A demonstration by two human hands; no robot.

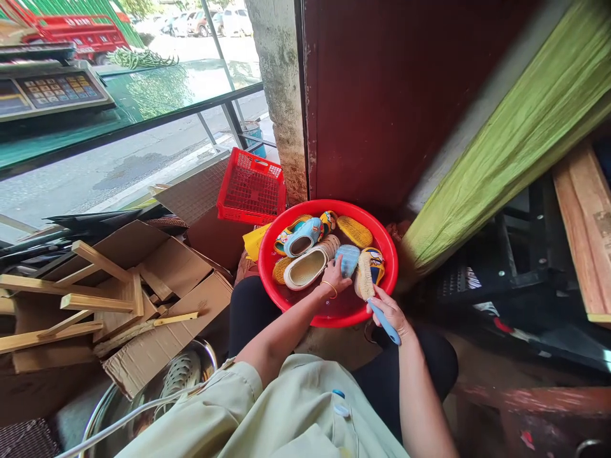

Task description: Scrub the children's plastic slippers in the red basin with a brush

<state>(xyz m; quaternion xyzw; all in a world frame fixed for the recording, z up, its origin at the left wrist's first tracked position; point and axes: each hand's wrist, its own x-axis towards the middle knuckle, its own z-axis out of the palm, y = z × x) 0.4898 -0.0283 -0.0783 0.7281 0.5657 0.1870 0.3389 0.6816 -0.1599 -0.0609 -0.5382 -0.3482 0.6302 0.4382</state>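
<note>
A red basin [266,280] with water and several shoes in it stands between my knees. My left hand [335,277] is closed on a light-blue shoe [349,258] near the basin's middle. My right hand [389,310] grips the blue handle of a scrub brush [365,277], its pale bristles beside that shoe. Left of my left hand lies a cream clog [306,270], with a blue-and-white shoe [305,234] behind it. A yellow sole [354,231] faces up at the back. Partly behind the brush is a dark-blue and yellow slipper [377,266].
A red plastic crate [252,187] stands beyond the basin at the left. Cardboard [176,324] and a wooden stool [119,296] crowd my left side. A dark red panel [372,102] rises behind the basin, and a green curtain [506,146] hangs at right.
</note>
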